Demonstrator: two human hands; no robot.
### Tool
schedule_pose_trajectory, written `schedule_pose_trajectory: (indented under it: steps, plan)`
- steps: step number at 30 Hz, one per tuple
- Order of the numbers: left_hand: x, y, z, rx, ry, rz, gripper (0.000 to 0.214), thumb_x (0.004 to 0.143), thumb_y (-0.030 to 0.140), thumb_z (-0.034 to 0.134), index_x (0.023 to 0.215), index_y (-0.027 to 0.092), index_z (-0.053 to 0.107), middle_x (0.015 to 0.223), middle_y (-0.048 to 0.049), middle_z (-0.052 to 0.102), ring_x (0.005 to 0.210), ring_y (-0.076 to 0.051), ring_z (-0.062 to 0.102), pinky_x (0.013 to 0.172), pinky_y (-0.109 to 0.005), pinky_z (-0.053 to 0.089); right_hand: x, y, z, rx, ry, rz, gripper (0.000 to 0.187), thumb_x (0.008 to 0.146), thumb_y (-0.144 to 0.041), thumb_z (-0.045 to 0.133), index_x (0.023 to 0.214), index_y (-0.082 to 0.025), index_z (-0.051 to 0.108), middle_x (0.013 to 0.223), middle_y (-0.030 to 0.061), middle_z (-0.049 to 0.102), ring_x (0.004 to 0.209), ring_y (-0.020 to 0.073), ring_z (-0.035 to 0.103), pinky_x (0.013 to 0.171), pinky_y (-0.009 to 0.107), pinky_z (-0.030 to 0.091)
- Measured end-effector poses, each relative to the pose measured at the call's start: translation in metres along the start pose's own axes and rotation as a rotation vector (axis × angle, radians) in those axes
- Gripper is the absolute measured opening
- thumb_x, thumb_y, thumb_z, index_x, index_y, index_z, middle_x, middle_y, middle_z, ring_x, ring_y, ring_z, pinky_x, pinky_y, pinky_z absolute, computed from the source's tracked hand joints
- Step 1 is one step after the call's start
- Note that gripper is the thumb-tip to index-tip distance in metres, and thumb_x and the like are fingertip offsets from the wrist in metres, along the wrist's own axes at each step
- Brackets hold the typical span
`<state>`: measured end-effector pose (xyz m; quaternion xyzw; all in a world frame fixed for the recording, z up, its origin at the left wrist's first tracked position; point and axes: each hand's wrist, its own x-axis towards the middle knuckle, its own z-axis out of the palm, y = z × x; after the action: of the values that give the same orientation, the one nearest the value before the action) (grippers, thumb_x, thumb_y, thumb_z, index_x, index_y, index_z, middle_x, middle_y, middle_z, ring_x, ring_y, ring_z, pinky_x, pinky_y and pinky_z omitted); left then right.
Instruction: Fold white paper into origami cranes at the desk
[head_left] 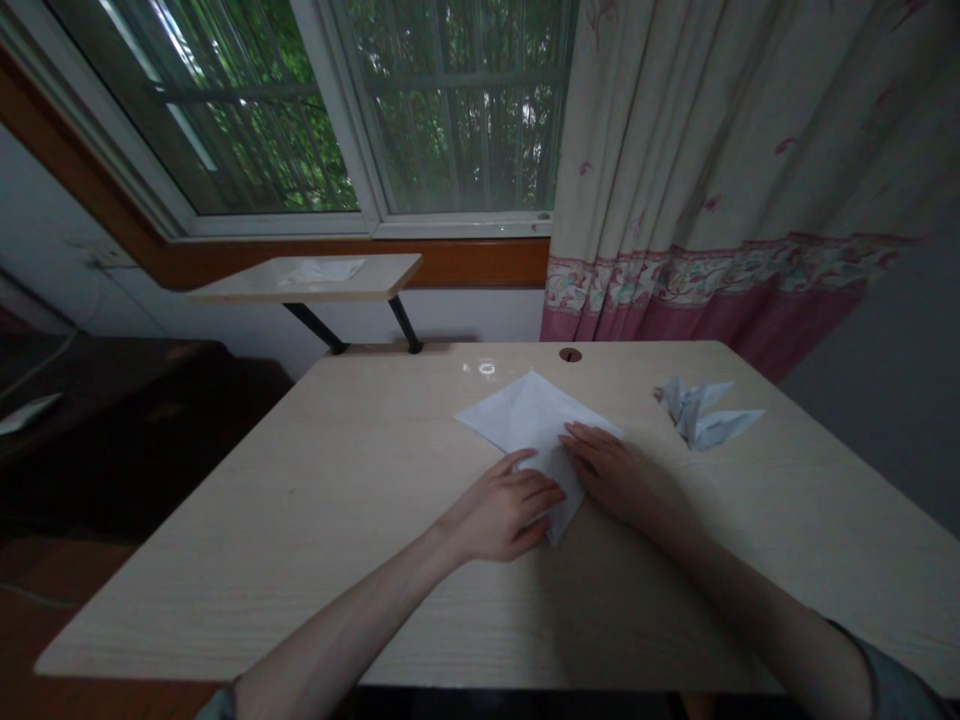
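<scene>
A white-framed window [337, 110] is set in the far wall, and green foliage is seen through it; only dim daylight is admitted. Right of the window a cream curtain [712, 180] with a pink patterned hem is hung. Directly below the window a brown wooden band [480, 262] and a small pale shelf [307, 280] on black brackets are fixed. Further below the window the pale wood-grain counter [315, 500] is placed, and down to its left a dark cabinet [112, 420] is seen.

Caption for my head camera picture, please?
A folded white paper under left hand and right hand on pale wooden table.
</scene>
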<state>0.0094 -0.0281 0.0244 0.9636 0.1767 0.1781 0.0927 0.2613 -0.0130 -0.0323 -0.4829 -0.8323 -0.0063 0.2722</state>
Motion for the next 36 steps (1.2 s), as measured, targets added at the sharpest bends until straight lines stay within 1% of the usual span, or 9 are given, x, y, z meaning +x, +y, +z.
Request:
schedule_pose_trajectory:
  steps: [3,6,10,13,17,21,27,32,36]
  plan:
    - [-0.001,0.000,0.002,-0.014,0.004,0.012,0.040,0.093,0.027,0.054,0.132,0.019,0.057,0.125,-0.0065,0.071,0.118,-0.021,0.065,0.124,-0.046,0.021,0.000,-0.001,-0.001,-0.014,-0.038,0.009,0.039,0.097,-0.018,0.043,0.130,-0.021,0.066,0.138,0.0119,0.063,0.130,0.0256,0.058,0.111,0.050,0.047]
    - [-0.002,0.001,0.002,-0.041,-0.004,0.024,0.045,0.092,0.029,0.057,0.136,0.020,0.055,0.129,-0.0065,0.069,0.123,-0.022,0.062,0.125,-0.047,0.020,0.000,-0.002,-0.003,-0.015,-0.058,0.030,0.041,0.096,-0.017,0.044,0.131,-0.021,0.065,0.140,0.0112,0.062,0.130,0.0257,0.057,0.111,0.050,0.046]
    - [-0.001,0.003,0.001,-0.072,-0.027,0.030,0.048,0.093,0.034,0.058,0.139,0.020,0.053,0.132,-0.0070,0.068,0.122,-0.023,0.063,0.125,-0.047,0.019,0.000,-0.003,-0.002,-0.028,-0.061,0.041,0.041,0.096,-0.017,0.044,0.132,-0.021,0.064,0.140,0.0114,0.062,0.131,0.0257,0.057,0.111,0.050,0.046]
    - [0.000,0.004,0.000,-0.072,-0.036,-0.018,0.052,0.094,0.040,0.059,0.141,0.019,0.051,0.131,-0.0098,0.068,0.121,-0.024,0.064,0.125,-0.048,0.018,-0.001,-0.003,-0.001,-0.043,-0.046,0.046,0.040,0.096,-0.018,0.043,0.131,-0.021,0.064,0.139,0.0111,0.062,0.129,0.0253,0.058,0.109,0.050,0.047]
    - [0.001,0.004,0.001,-0.056,-0.030,-0.069,0.060,0.094,0.047,0.060,0.143,0.017,0.048,0.136,-0.0133,0.064,0.125,-0.025,0.062,0.124,-0.049,0.016,-0.001,-0.003,0.001,-0.061,-0.027,0.067,0.038,0.097,-0.021,0.044,0.129,-0.021,0.065,0.138,0.0105,0.063,0.128,0.0249,0.059,0.108,0.047,0.049]
    - [0.000,0.002,0.001,-0.006,-0.015,-0.094,0.063,0.093,0.052,0.061,0.142,0.016,0.049,0.135,-0.0141,0.065,0.123,-0.026,0.063,0.124,-0.049,0.016,-0.001,-0.004,-0.003,-0.051,-0.041,0.080,0.040,0.097,-0.020,0.043,0.131,-0.021,0.064,0.138,0.0100,0.064,0.127,0.0250,0.060,0.107,0.048,0.049]
    - [-0.002,-0.004,-0.001,0.044,0.016,-0.149,0.059,0.093,0.051,0.061,0.141,0.019,0.049,0.136,-0.0100,0.065,0.121,-0.026,0.063,0.121,-0.046,0.023,0.003,-0.006,-0.011,-0.038,-0.101,0.088,0.040,0.099,-0.023,0.041,0.131,-0.018,0.065,0.136,0.0120,0.064,0.126,0.0270,0.060,0.108,0.050,0.047]
    - [-0.003,-0.009,-0.001,0.149,0.044,-0.240,0.044,0.102,0.044,0.049,0.137,0.017,0.053,0.130,-0.0092,0.068,0.114,-0.023,0.067,0.116,-0.044,0.030,0.005,-0.009,-0.016,-0.018,-0.078,0.057,0.038,0.099,-0.022,0.043,0.131,-0.021,0.065,0.129,0.0105,0.069,0.119,0.0264,0.064,0.105,0.049,0.048]
    - [-0.004,-0.014,0.001,0.207,0.064,-0.311,0.039,0.105,0.042,0.042,0.134,0.018,0.054,0.128,-0.0074,0.069,0.113,-0.022,0.067,0.115,-0.043,0.031,0.007,-0.010,-0.021,-0.039,-0.066,0.033,0.035,0.099,-0.019,0.045,0.127,-0.021,0.067,0.119,0.0096,0.073,0.110,0.0250,0.067,0.103,0.047,0.048]
